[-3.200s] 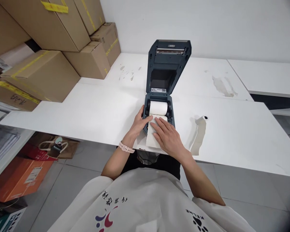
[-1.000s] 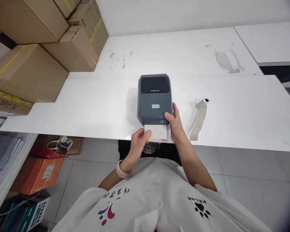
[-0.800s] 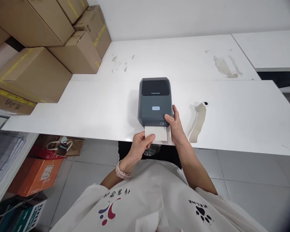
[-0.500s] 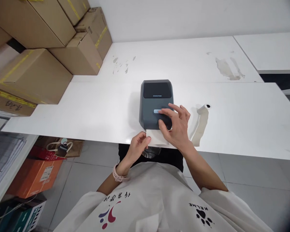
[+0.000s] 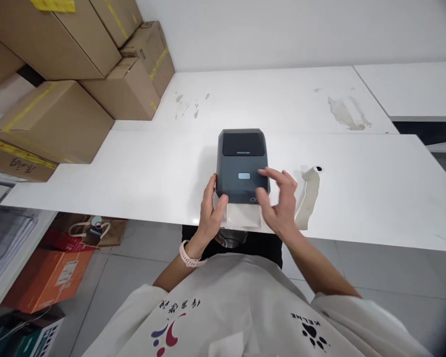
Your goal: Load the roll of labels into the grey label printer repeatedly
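A dark grey label printer [image 5: 228,171] with a black window on top and a pale button stands on the white table. From its front edge a white label strip [image 5: 243,216] sticks out toward the table edge. My left hand [image 5: 210,213] is at the printer's left front corner, fingers stretched along its side and thumb by the front edge. Near the right front part of the printer, my right hand [image 5: 280,203] is open, thumb and fingers apart with nothing between them.
A small paper roll [image 5: 312,173] with a trailing beige strip lies right of my right hand. Cardboard boxes [image 5: 55,124] are stacked on the table's left. The table's front edge [image 5: 338,237] runs just below my hands. An orange box [image 5: 46,282] sits low at the left.
My right hand has drawn off the button to the right. My left hand has let go of the label strip and moved up to the printer's left front corner.
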{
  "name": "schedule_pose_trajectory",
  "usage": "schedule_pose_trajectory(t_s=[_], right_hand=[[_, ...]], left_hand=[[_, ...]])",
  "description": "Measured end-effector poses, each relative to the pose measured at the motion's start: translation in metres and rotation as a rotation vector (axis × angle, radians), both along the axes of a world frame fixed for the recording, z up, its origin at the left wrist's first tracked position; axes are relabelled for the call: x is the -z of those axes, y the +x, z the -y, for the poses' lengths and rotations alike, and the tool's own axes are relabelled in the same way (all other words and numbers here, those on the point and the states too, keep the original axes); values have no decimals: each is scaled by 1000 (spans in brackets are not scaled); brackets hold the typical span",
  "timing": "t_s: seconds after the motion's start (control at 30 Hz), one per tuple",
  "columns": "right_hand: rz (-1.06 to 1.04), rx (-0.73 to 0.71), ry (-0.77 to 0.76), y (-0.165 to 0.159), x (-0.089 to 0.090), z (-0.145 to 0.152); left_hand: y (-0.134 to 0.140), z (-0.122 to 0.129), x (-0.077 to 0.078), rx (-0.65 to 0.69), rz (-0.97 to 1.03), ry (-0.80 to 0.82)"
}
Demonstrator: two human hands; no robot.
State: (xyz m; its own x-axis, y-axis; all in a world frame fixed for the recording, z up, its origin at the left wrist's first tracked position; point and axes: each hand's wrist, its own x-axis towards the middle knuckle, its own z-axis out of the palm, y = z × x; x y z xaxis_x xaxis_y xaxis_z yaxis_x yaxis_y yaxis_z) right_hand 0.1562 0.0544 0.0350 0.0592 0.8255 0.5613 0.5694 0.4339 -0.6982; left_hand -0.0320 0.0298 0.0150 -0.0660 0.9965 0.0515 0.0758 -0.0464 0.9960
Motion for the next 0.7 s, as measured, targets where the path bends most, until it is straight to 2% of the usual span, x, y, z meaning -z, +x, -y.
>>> schedule_pose_trajectory(t_s=[0.07, 0.17, 0.23, 0.37, 0.53, 0.6, 0.7], right_hand=[[-266, 86, -143, 8, 14, 6], [-507, 21, -381, 10, 33, 11], [-544, -22, -433, 6, 41, 12], [-503, -29, -408, 0, 46, 13], [-360, -24, -378, 6, 38, 14], [-277, -7, -334, 10, 27, 9], [-118, 3, -191, 12, 2, -13]], left_hand=[[0, 0, 2, 12, -9, 18], [1, -1, 8, 25, -25, 84], [2, -2, 13, 32, -15, 117], [3, -4, 21, 1, -27, 175], [0, -7, 18, -28, -46, 233], [-3, -17, 10, -26, -31, 293], [-9, -47, -11, -6, 13, 429]])
